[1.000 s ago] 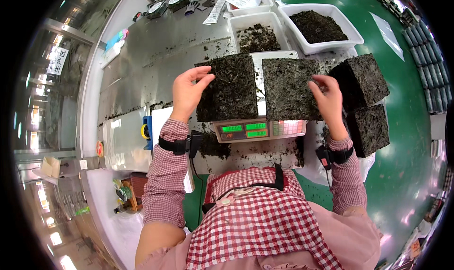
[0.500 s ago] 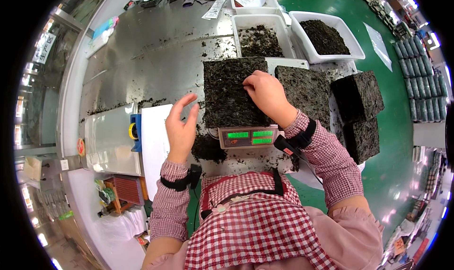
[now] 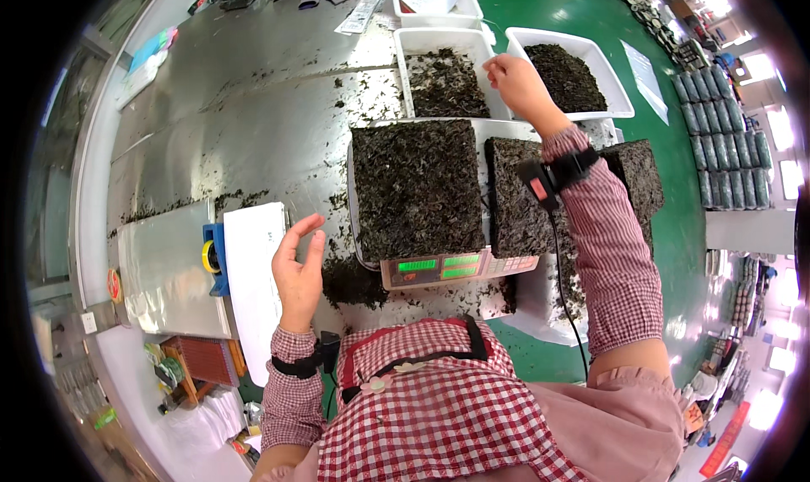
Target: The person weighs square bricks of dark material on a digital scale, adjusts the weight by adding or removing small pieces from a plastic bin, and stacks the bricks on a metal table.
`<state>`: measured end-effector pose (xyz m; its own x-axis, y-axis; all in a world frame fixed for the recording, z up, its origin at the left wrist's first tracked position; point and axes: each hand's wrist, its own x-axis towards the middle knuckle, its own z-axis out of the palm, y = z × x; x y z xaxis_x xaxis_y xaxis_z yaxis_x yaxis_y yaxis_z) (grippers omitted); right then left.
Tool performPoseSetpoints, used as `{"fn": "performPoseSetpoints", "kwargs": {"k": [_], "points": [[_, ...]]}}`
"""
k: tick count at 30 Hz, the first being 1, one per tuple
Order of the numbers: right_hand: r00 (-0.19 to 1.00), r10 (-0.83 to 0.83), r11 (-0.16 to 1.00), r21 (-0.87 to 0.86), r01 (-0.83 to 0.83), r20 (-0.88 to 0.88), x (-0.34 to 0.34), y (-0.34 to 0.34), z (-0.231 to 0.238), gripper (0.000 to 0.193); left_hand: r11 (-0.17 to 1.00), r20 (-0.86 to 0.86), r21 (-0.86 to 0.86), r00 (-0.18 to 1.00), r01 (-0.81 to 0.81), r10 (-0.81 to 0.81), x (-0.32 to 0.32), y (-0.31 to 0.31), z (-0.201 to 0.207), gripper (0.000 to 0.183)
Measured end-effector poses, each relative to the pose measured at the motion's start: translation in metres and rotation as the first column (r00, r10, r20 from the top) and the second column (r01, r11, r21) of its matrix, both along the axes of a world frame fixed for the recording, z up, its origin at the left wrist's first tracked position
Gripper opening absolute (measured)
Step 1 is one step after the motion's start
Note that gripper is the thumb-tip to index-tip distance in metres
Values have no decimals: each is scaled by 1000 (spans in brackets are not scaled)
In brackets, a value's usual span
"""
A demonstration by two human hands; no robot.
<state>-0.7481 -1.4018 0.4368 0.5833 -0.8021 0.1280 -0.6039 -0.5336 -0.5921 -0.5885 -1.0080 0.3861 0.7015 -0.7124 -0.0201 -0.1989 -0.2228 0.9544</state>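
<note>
A square, dark block that looks like pressed dried seaweed (image 3: pixel 415 187) lies on a digital scale (image 3: pixel 460 269) with lit green displays. My left hand (image 3: pixel 299 271) is left of the scale, holding nothing, fingers apart. My right hand (image 3: pixel 521 86) reaches over the right rim of a white bin (image 3: pixel 402 75) with loose dark flakes inside. Its fingers are curled together; whatever they may hold is hidden. Beneath my right forearm sits another dark seaweed block (image 3: pixel 515 197), partly covered by the arm. A further block (image 3: pixel 637 177) stands at the right.
A second white bin (image 3: pixel 620 94), filled with dark flakes, stands at the back right. Left of me, a blue tape dispenser (image 3: pixel 216 261) stands beside a white sheet (image 3: pixel 255 288) and clear plastic film (image 3: pixel 169 267). Loose flakes are scattered across the metal table (image 3: pixel 245 136).
My right hand has left the block on the scale and moved away from me, to the right rim of the white bin. My left hand stays open beside the scale. The view has shifted slightly.
</note>
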Motion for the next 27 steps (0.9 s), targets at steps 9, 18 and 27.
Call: {"fn": "performPoseSetpoints", "kwargs": {"k": [9, 18, 27], "points": [[988, -83, 995, -53, 90, 130, -72, -29, -5, 60, 998, 26, -13, 998, 56, -56, 9, -19, 12, 29], [931, -360, 927, 139, 349, 58, -201, 50, -45, 75, 995, -29, 20, 994, 102, -101, 2, -14, -1, 36], [840, -485, 700, 683, 207, 242, -264, 94, -97, 64, 996, -83, 13, 992, 94, -92, -11, -45, 5, 48]]}}
